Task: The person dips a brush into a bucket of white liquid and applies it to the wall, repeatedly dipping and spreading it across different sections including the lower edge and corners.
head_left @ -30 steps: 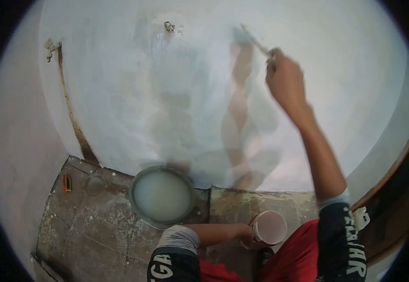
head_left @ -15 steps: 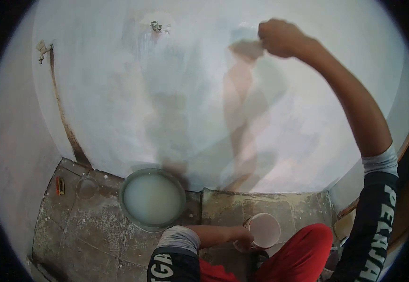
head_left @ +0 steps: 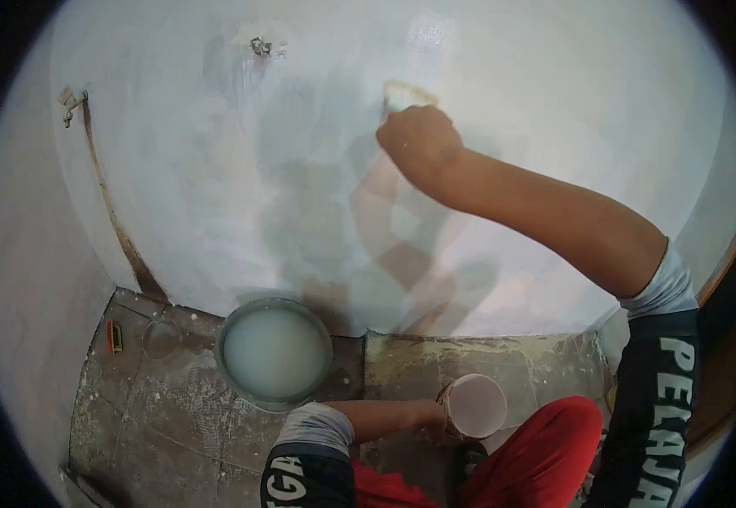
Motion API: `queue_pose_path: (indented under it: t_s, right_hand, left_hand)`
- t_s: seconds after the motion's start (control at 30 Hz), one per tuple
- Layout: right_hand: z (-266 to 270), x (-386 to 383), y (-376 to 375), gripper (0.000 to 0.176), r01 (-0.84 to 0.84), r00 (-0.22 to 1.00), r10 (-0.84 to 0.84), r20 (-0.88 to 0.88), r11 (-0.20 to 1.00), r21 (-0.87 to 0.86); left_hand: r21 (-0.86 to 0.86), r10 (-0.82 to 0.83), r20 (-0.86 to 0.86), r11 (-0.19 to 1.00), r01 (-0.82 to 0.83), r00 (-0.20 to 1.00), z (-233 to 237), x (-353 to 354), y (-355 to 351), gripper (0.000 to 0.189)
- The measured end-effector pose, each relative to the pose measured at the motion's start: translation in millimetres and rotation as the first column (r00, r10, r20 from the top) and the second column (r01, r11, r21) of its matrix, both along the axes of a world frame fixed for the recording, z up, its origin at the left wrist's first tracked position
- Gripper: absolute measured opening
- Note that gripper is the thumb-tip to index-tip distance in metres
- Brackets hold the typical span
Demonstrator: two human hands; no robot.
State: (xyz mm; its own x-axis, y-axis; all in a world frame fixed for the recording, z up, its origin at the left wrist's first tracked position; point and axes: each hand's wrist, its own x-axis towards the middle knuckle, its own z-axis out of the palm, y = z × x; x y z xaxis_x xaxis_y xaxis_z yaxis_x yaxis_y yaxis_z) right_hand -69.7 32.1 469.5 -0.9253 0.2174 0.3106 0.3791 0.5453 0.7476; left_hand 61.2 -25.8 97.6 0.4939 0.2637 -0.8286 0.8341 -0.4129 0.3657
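My right hand (head_left: pixel 421 146) is raised in front of the white wall (head_left: pixel 190 169), its fingers closed round a wide brush (head_left: pixel 410 91) whose pale bristle edge shows above the knuckles, at the wall. Low in the view, my left hand (head_left: pixel 432 419) grips the left side of a small tub (head_left: pixel 478 406), which has a whitish inside. To the left of that hand, a large round basin (head_left: pixel 324 372) of cloudy whitish liquid stands on the floor by the wall.
A tap (head_left: pixel 68 108) sticks out at the wall's left, above a dark stain. Another metal fitting (head_left: pixel 261 46) sits higher up. A small red and yellow object (head_left: pixel 114 336) lies on the stained tile floor (head_left: pixel 173 423). My red-clad knee (head_left: pixel 554 440) is beside the tub.
My right hand has moved left and down along the wall with the brush. My left hand stays at the tub, and the view has shifted slightly.
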Motion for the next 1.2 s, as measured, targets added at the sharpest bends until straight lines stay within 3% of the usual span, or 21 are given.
queue_pose_path:
  t_s: [0.03,0.07,0.1,0.13,0.17,0.2,0.27,0.3,0.33,0.37,0.4,0.5,0.63,0.83,0.97,1.03,1.1,1.2]
  right_hand:
    - [6,0,-9,0.007,0.0,1.0,0.0,-0.002,1.0,-0.001]
    - [12,0,-17,0.007,0.066,0.997,-0.06,0.053,0.99,-0.123]
    - [15,0,-21,0.008,0.137,0.987,-0.112,0.115,0.962,-0.238]
    - [17,0,-18,0.008,0.134,0.987,-0.109,0.115,0.962,-0.24]
    - [20,-1,-9,0.011,0.1,0.994,-0.09,0.055,0.972,-0.215]
    - [26,-4,-1,0.015,0.067,0.998,-0.069,-0.004,0.98,-0.188]
    - [61,-3,4,0.02,0.121,0.988,-0.133,-0.083,0.984,-0.133]
    - [79,-4,12,0.022,0.11,0.986,-0.116,-0.123,0.993,-0.05]
    - [96,-2,11,0.022,0.057,0.983,-0.05,-0.177,0.998,0.034]
    - [109,-6,15,0.018,-0.006,0.968,0.032,-0.247,0.994,0.108]
    - [120,-1,-12,0.013,0.142,0.974,-0.12,-0.191,0.984,0.106]
    - [143,-14,-20,0.012,0.076,0.927,0.005,-0.374,0.976,0.202]
    - [116,-41,-8,0.01,0.033,0.909,0.121,-0.399,0.933,0.358]
    - [5,-63,-4,0.011,-0.178,0.975,0.179,-0.131,0.984,0.02]
    - [9,-58,-27,0.012,-0.208,0.977,0.204,-0.062,0.975,-0.077]
    - [27,-58,-29,0.014,-0.122,0.993,0.119,-0.027,0.967,-0.225]
    - [47,-59,-14,0.015,-0.101,0.992,0.095,-0.088,0.993,-0.059]
    - [90,-51,-18,0.01,-0.022,0.965,0.028,-0.259,0.999,0.027]
  left_hand:
    - [0.017,0.136,0.152,0.99,-0.14,0.979,10,-10,-10,0.051]
    - [0.012,0.262,0.302,0.96,-0.278,0.917,15,-15,-16,0.045]
    - [0.012,0.264,0.302,0.96,-0.28,0.916,2,-11,-11,0.045]
    - [-0.028,0.232,0.26,0.972,-0.233,0.937,-23,-6,1,0.044]
    - [-0.068,0.199,0.219,0.98,-0.188,0.955,-36,-2,7,0.043]
    - [-0.069,0.203,0.218,0.979,-0.193,0.954,-16,-3,1,0.043]
    - [0.005,0.047,0.077,0.999,-0.047,0.996,42,-8,-15,0.073]
    - [0.006,0.054,0.077,0.998,-0.055,0.996,5,-5,-6,0.073]
    - [0.028,0.147,0.138,0.988,-0.152,0.979,-63,0,12,0.05]
    - [0.043,0.235,0.203,0.968,-0.248,0.951,-99,4,23,0.037]
    - [0.028,0.219,0.246,0.972,-0.233,0.944,-92,7,21,0.037]
    - [0.023,0.178,0.271,0.981,-0.192,0.946,-52,5,11,0.036]
    - [0.042,0.159,0.271,0.983,-0.177,0.949,-44,4,10,0.036]
    - [0.049,0.152,0.276,0.984,-0.172,0.949,-41,4,12,0.035]
    - [0.051,0.146,0.299,0.984,-0.169,0.943,-39,5,9,0.035]
    - [0.051,0.147,0.305,0.984,-0.171,0.941,-41,6,10,0.035]
    - [0.05,0.147,0.308,0.984,-0.171,0.94,-43,6,9,0.034]
    - [0.057,0.147,0.318,0.983,-0.173,0.937,-43,4,7,0.034]
